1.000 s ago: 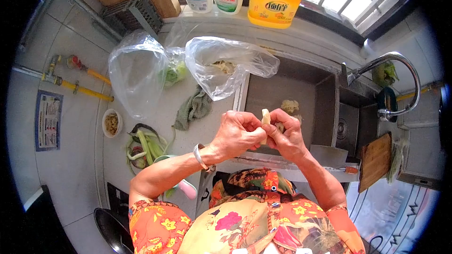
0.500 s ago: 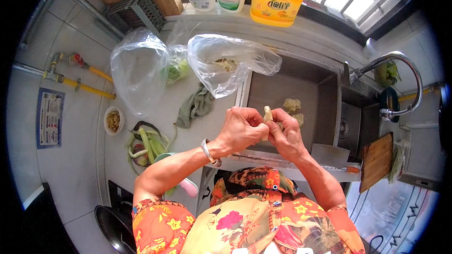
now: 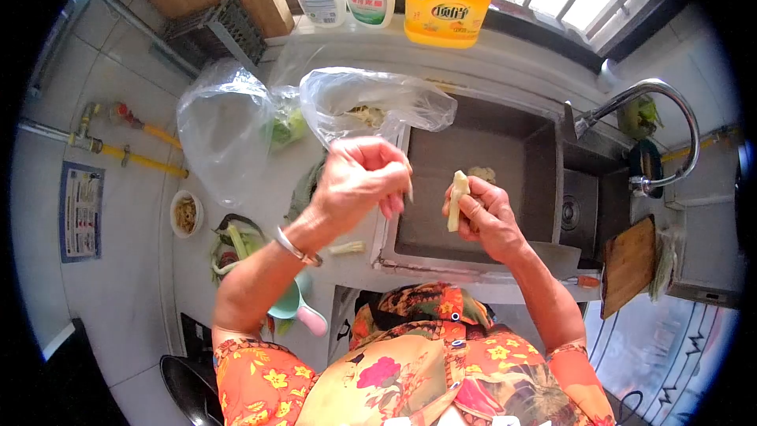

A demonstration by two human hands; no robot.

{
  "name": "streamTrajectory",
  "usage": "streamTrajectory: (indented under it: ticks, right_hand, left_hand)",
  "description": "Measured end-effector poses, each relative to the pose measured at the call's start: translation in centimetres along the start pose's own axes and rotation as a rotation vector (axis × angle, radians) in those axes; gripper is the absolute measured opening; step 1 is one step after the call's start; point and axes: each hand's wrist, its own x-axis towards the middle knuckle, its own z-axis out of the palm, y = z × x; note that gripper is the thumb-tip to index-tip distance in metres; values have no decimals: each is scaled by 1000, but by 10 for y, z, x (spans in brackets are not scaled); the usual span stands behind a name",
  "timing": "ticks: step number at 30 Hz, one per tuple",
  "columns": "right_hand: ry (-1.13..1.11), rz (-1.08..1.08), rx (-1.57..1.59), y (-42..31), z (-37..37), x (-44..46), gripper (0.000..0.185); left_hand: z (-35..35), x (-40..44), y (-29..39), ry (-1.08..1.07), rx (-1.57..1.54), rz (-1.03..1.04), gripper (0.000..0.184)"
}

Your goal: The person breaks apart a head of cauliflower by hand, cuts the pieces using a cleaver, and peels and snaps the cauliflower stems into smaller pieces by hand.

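Observation:
My right hand (image 3: 490,217) grips a pale cauliflower stalk (image 3: 455,203) upright over the sink (image 3: 422,244). My left hand (image 3: 363,181) is raised over the sink's left edge, its fingertips pinched on a thin pale strip (image 3: 409,183). A cauliflower floret (image 3: 482,173) lies in the sink behind my right hand, which partly hides it. On the counter, below my left hand, is a pale stalk piece (image 3: 347,248). A clear plastic bag (image 3: 426,106) with pale scraps in it hangs partly over the sink's back left corner.
Left on the counter are another clear bag (image 3: 225,134), a small white bowl (image 3: 186,214), vegetable trimmings and a green cloth (image 3: 303,193). A cleaver (image 3: 544,258) lies along the sink's front edge. The faucet (image 3: 686,110) and a cutting board (image 3: 628,268) are right.
My hands have come apart: the left has moved left and away from me with the thin strip, while the right keeps the stalk. The stalk piece on the counter now shows.

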Motion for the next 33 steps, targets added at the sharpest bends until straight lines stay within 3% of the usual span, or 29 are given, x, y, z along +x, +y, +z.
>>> streamTrajectory:
  ticks: [4,6,8,9,13,17,19,20,22,23,26,31,33]
  right_hand:
    - [12,-35,158,1,1,4,18]
    - [23,-52,191,3,0,5,21]
    - [-2,-54,237,4,-2,6,18]
    - [2,-57,239,6,-2,6,18]
    - [-2,-64,275,7,1,7,19]
    - [11,-31,261,7,6,10,23]
    - [-1,-21,285,6,10,12,24]
    - [-9,-9,310,5,11,13,24]
    - [-22,-12,316,2,16,16,24]
    - [-31,-17,323,2,18,18,24]
    - [-60,-10,344,3,25,25,24]
    - [-53,3,343,1,33,34,24]
    - [-49,8,343,0,34,37,25]
  left_hand:
    - [-10,22,35,279,1014,546,7]
    - [-21,36,31,277,1079,549,7]
    - [-27,47,24,221,1596,529,8]
    - [-27,50,18,151,1685,383,9]
    - [-25,52,16,27,1733,156,9]
    - [-30,54,12,131,1777,254,11]
    - [-29,49,15,186,1495,561,11]
    - [-25,44,18,189,1495,560,11]
    - [-11,33,22,45,1011,360,13]
    - [-9,31,17,22,910,325,16]
    - [-6,26,10,3,768,171,14]
    - [-14,26,6,57,783,247,13]
    - [-12,20,9,-18,609,137,13]
